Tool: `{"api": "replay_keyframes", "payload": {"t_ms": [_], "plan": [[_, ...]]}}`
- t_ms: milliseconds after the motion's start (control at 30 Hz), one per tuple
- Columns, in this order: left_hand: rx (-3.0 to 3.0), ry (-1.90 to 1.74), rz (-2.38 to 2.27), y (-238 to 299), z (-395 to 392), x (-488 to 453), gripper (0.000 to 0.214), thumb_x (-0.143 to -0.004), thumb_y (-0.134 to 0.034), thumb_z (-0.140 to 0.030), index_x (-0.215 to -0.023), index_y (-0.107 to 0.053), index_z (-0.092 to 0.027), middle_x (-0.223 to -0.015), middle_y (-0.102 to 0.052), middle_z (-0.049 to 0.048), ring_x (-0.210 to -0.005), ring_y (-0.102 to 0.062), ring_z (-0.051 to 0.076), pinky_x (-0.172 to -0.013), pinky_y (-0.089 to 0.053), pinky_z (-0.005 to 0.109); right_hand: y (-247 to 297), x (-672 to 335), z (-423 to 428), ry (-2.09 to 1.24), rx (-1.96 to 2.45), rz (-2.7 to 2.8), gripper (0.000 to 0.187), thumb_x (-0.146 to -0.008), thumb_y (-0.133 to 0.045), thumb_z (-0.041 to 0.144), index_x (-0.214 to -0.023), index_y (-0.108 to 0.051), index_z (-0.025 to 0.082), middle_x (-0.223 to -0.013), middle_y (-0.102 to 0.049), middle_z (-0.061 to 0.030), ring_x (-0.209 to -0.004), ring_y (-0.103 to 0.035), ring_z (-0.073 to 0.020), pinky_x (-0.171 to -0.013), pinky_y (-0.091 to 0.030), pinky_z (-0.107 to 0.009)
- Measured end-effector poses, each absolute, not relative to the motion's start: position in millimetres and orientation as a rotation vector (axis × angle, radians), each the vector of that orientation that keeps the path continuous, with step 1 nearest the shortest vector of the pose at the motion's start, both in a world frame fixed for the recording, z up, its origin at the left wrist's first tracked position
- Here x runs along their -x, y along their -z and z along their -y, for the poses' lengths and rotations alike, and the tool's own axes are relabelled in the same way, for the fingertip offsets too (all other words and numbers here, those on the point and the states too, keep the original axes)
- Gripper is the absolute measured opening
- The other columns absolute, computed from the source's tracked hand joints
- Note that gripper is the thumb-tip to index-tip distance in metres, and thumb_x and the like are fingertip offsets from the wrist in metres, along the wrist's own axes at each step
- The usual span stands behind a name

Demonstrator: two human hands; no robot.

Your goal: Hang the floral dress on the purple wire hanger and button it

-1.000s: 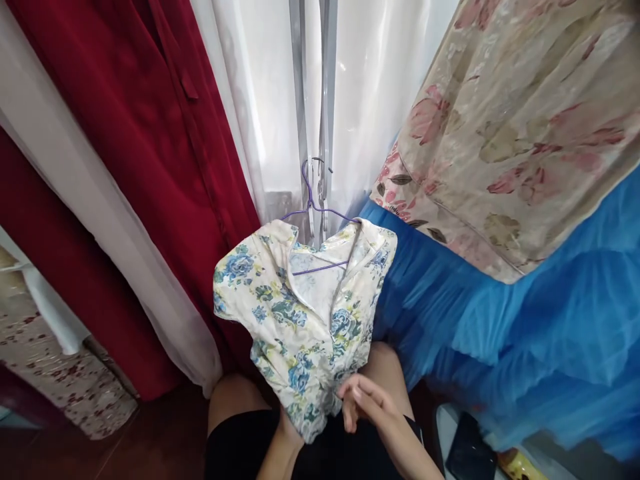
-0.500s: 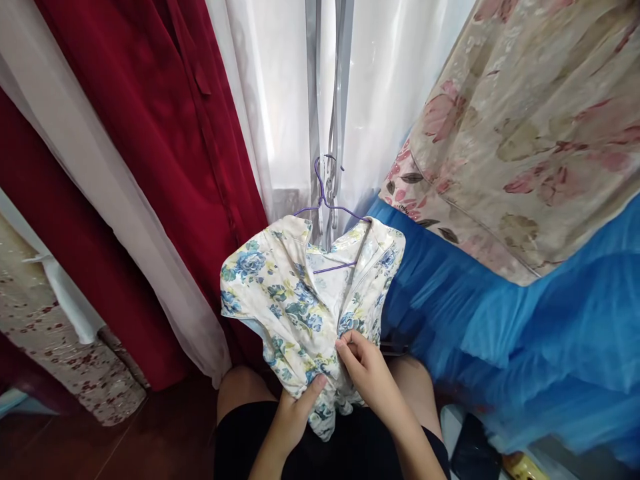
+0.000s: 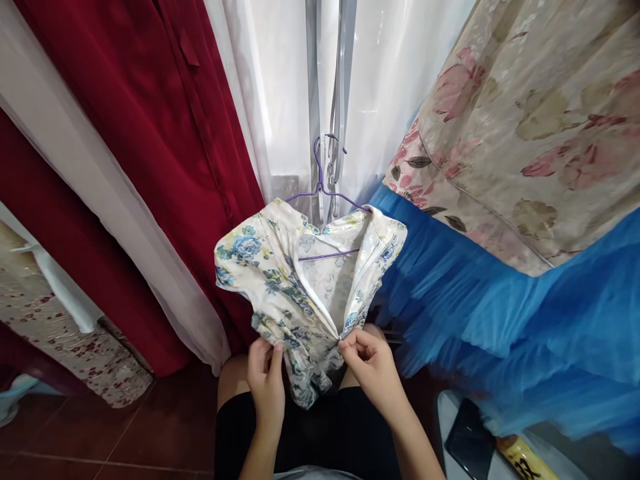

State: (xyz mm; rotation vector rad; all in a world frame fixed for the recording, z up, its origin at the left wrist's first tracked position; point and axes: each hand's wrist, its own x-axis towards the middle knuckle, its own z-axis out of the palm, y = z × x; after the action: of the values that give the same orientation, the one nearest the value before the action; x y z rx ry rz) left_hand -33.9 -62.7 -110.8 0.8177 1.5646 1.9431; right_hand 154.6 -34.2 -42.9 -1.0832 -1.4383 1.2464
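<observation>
A white short-sleeved blouse point(image 3: 280, 280) with blue and yellow flowers hangs in front of me on a purple wire hanger point(image 3: 320, 190). Its front is parted in a deep V, showing the lining and the hanger's lower bar. My right hand point(image 3: 373, 363) pinches the blouse at the bottom of that V; whether a zip pull is between the fingertips I cannot make out. Down at the left side edge, my left hand point(image 3: 267, 373) is closed on a fold of the fabric. The blouse's lower end bunches above my lap.
Red cloth point(image 3: 120, 100) and white cloth point(image 3: 285, 80) hang behind, with grey ribbons point(image 3: 345, 80) at the middle. On the right are a floral skirt point(image 3: 530, 133) and blue tulle point(image 3: 480, 313). A dark phone point(image 3: 470, 440) and yellow item point(image 3: 525, 457) lie low right.
My left hand has shifted left and slightly up to the blouse's side edge. The neck opening spreads wider, and its white inner edge shows. My right hand stays at the front opening.
</observation>
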Motion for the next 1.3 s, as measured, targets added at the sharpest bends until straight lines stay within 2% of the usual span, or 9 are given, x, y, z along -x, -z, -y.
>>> {"api": "replay_keyframes", "payload": {"t_ms": [100, 300, 400, 633, 867, 967, 1067, 1133, 1300], "plan": [[-1.196, -2.098, -1.705, 105, 60, 32, 0.033, -0.085, -0.075, -0.032, -0.114, -0.062, -0.024, -0.119, -0.062, 0.0078, -0.117, -0.059, 0.026, -0.103, -0.045, 0.037, 49, -148, 37, -1.301, 1.075, 1.362, 0.039, -0.092, -0.065, 0.047, -0.068, -0.051, 0.020, -0.053, -0.036, 0.0066, -0.049, -0.030, -0.0093, -0.049, -0.021, -0.026], [-1.682, -1.591, -1.432, 85, 50, -6, 0.002, -0.092, -0.062, -0.023, -0.093, -0.062, -0.022, -0.089, -0.065, 0.0043, -0.087, -0.064, 0.021, -0.081, -0.049, 0.030, 43, -136, 41, -1.456, 1.024, 1.333, 0.040, -0.088, -0.070, 0.050, -0.070, -0.062, 0.017, -0.044, -0.053, 0.0032, -0.039, -0.038, -0.0079, -0.043, -0.026, -0.023], [-1.768, -1.501, -1.431, 79, 42, -14, 0.016, -0.095, -0.053, -0.019, -0.080, -0.054, -0.021, -0.077, -0.060, 0.0023, -0.075, -0.059, 0.019, -0.072, -0.045, 0.029, 23, -137, 23, -1.522, 0.967, 1.203, 0.037, -0.085, -0.073, 0.049, -0.070, -0.064, 0.016, -0.042, -0.056, 0.0023, -0.033, -0.036, -0.0069, -0.038, -0.023, -0.022], [-2.069, -1.106, -1.536, 70, 37, 7, 0.015, -0.093, -0.049, -0.013, -0.081, -0.053, -0.021, -0.085, -0.061, 0.0048, -0.081, -0.060, 0.020, -0.073, -0.043, 0.029, -73, -124, -67, -1.354, 0.713, 1.138, 0.033, -0.072, -0.081, 0.043, -0.061, -0.065, 0.016, -0.048, -0.056, 0.0021, -0.035, -0.033, -0.0046, -0.036, -0.023, -0.023], [-2.426, -0.593, -1.476, 40, -4, 42, 0.013, -0.086, -0.058, -0.011, -0.083, -0.065, -0.022, -0.082, -0.067, 0.0048, -0.075, -0.063, 0.023, -0.069, -0.044, 0.031, -107, -107, -86, -1.278, 0.652, 1.128, 0.027, -0.083, -0.071, 0.041, -0.072, -0.064, 0.017, -0.049, -0.050, 0.0065, -0.037, -0.034, -0.0047, -0.038, -0.024, -0.021], [-2.434, -0.800, -1.374, -12, -28, 46, 0.008, -0.089, -0.063, -0.020, -0.084, -0.068, -0.023, -0.085, -0.071, 0.0040, -0.078, -0.067, 0.022, -0.075, -0.048, 0.032, -101, -111, -77, -1.208, 0.660, 1.206, 0.025, -0.086, -0.068, 0.041, -0.076, -0.063, 0.019, -0.047, -0.052, 0.0063, -0.038, -0.038, -0.0062, -0.039, -0.027, -0.021], [-2.271, -1.554, -1.337, -71, -44, 44, 0.020, -0.097, -0.057, -0.022, -0.115, -0.065, -0.024, -0.092, -0.071, 0.0022, -0.082, -0.067, 0.018, -0.080, -0.051, 0.030, -95, -116, -67, -1.126, 0.653, 1.282, 0.024, -0.089, -0.066, 0.039, -0.077, -0.062, 0.020, -0.046, -0.054, 0.0065, -0.038, -0.039, -0.0067, -0.041, -0.030, -0.021], [-2.340, -1.600, -1.291, -99, -52, 41, 0.030, -0.099, -0.056, -0.022, -0.127, -0.062, -0.024, -0.095, -0.072, 0.0018, -0.083, -0.067, 0.017, -0.080, -0.050, 0.030, -94, -117, -64, -1.104, 0.633, 1.305, 0.024, -0.091, -0.065, 0.040, -0.077, -0.060, 0.021, -0.047, -0.054, 0.0066, -0.039, -0.039, -0.0068, -0.043, -0.032, -0.021], [-2.521, -1.531, -1.241, -118, -61, 28, 0.017, -0.101, -0.054, -0.022, -0.098, -0.070, -0.020, -0.085, -0.071, 0.0013, -0.079, -0.066, 0.016, -0.074, -0.047, 0.028, -79, -118, -81, -1.081, 0.674, 1.331, 0.032, -0.087, -0.069, 0.048, -0.075, -0.055, 0.022, -0.045, -0.048, 0.0087, -0.039, -0.035, -0.0067, -0.042, -0.026, -0.021]]}}
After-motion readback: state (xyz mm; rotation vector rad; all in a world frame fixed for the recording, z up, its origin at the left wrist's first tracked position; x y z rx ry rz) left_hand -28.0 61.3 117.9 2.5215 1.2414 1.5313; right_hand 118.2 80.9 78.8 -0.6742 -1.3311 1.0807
